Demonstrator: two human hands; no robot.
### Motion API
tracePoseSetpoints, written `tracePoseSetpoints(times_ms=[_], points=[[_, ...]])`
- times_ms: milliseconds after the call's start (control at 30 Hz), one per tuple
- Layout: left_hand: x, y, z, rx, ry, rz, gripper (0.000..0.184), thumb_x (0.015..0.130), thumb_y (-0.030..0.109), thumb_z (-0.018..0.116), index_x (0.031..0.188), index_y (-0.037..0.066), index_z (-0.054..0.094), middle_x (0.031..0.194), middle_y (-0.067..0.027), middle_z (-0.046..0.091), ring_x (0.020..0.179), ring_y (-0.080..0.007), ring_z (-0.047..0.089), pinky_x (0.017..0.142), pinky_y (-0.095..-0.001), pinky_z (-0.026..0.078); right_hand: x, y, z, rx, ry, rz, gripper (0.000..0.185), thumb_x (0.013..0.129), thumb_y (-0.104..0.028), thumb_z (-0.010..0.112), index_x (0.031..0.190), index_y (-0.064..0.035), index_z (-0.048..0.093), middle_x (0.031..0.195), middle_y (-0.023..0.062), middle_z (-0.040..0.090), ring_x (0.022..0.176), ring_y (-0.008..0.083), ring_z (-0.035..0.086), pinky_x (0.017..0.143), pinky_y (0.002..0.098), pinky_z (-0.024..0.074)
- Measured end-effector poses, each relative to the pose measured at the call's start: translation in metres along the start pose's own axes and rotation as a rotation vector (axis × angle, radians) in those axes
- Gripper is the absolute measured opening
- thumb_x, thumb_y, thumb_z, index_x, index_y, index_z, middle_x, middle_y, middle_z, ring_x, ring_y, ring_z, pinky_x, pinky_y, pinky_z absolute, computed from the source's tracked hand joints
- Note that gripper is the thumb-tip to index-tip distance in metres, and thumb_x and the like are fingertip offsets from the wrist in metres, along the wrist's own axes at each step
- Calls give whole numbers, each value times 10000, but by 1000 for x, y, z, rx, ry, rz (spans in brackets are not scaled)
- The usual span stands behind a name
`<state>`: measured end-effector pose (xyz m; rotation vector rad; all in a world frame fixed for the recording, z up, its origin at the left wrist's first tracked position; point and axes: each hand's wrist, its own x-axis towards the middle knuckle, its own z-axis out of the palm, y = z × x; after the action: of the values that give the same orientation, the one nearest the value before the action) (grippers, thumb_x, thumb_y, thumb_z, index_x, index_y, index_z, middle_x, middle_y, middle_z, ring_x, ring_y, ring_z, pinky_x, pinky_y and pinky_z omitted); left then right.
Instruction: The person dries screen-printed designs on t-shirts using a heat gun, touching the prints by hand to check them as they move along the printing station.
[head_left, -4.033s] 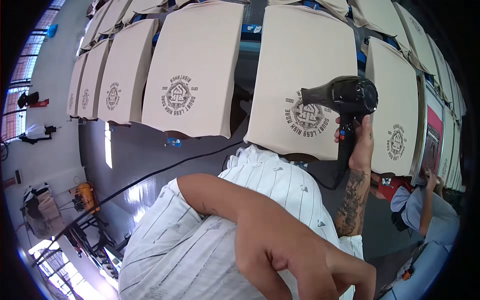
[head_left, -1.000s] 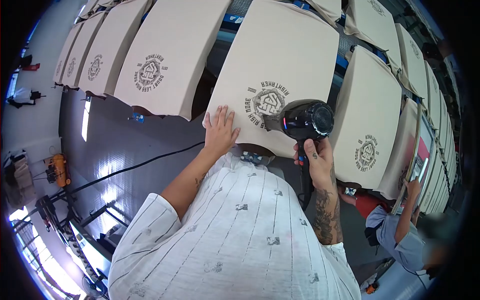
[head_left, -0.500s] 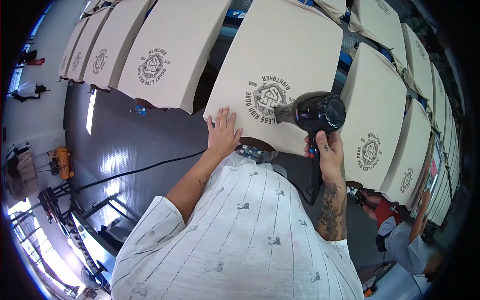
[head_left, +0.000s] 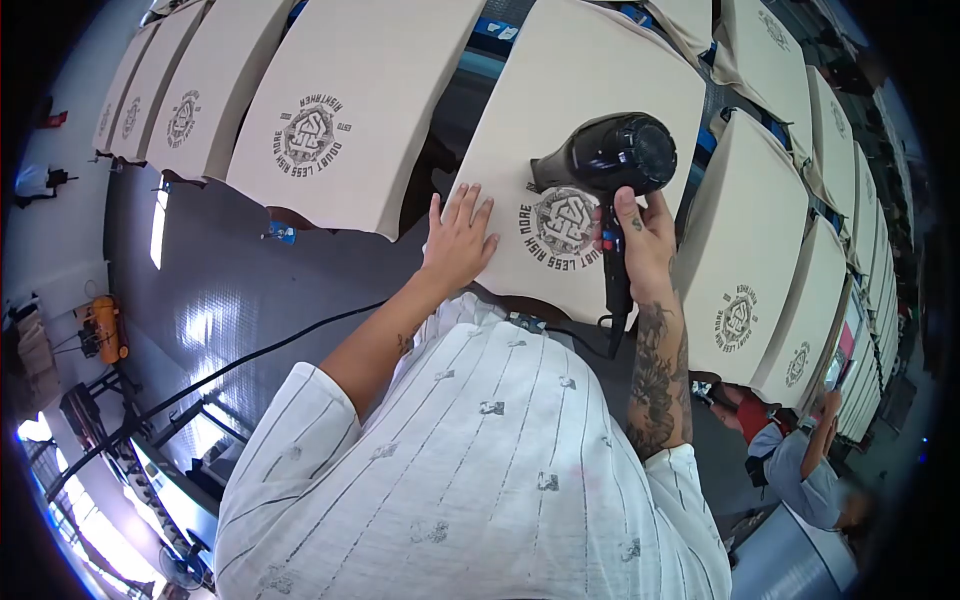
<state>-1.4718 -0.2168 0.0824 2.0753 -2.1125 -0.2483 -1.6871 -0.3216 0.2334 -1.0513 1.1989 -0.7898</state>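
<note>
Directly in front of me lies a cream cloth panel (head_left: 510, 130) stretched over a board, with a dark round print (head_left: 566, 222) near its lower end. My right hand (head_left: 640, 235) grips the handle of a black hair dryer (head_left: 610, 155), whose nozzle points left, just over the upper part of the print. My left hand (head_left: 462, 235) rests on the panel's left edge with its fingers spread and nothing in it. The dryer's cord hangs from the handle and loops toward the board's lower edge.
More printed cream panels stand to the left (head_left: 350, 110) and right (head_left: 745, 250). At the lower right, another person (head_left: 795, 470) reaches toward a framed screen. A black cable (head_left: 260, 345) crosses the left side. An orange machine (head_left: 107, 328) stands by the wall.
My left hand has gone from hanging over my lap to resting on the panel. The dryer has lately risen from beside the print to above it, still in my right hand.
</note>
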Motion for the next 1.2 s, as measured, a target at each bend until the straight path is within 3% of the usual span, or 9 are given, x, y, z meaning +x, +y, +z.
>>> tracePoseSetpoints(times_ms=[267, 533, 767, 933, 1200], points=[[3, -9, 4, -72, 46, 37, 526, 903, 358, 560, 1344, 76, 509, 1482, -141, 367, 1427, -288, 280, 1133, -606, 154, -23, -5, -52, -111, 243, 33, 473, 952, -438, 605, 1191, -42, 506, 814, 72, 630, 638, 138, 615, 565, 263, 514], [6, -1, 5, -107, 44, 179, 508, 889, 340, 583, 1331, 95, 527, 1461, -135, 397, 1409, -283, 309, 1130, -600, 172, -56, -2, -72, -97, 319, 42, 474, 959, -456, 583, 1181, -46, 502, 823, 74, 637, 634, 129, 620, 545, 257, 521], [9, 1, 5, -70, 33, 181, 560, 889, 353, 579, 1363, 70, 486, 1467, -139, 391, 1409, -284, 309, 1134, -591, 173, -36, 2, -21, 13, 144, 50, 445, 946, -424, 620, 1156, -44, 524, 830, 80, 643, 633, 132, 620, 554, 265, 519], [3, -2, 10, -91, 32, 46, 607, 898, 360, 565, 1407, 60, 427, 1487, -140, 360, 1419, -286, 289, 1136, -594, 166, -48, -1, 1, 4, -60, 100, 501, 927, -439, 643, 1197, -40, 507, 848, 84, 643, 654, 126, 612, 576, 254, 508], [25, 35, 22, -38, -9, 121, 628, 918, 404, 546, 1425, 61, 407, 1524, -135, 322, 1432, -281, 270, 1127, -630, 144, -98, 12, -48, -6, 40, 65, 484, 940, -417, 631, 1187, -22, 497, 915, 91, 636, 695, 125, 609, 595, 254, 513]])
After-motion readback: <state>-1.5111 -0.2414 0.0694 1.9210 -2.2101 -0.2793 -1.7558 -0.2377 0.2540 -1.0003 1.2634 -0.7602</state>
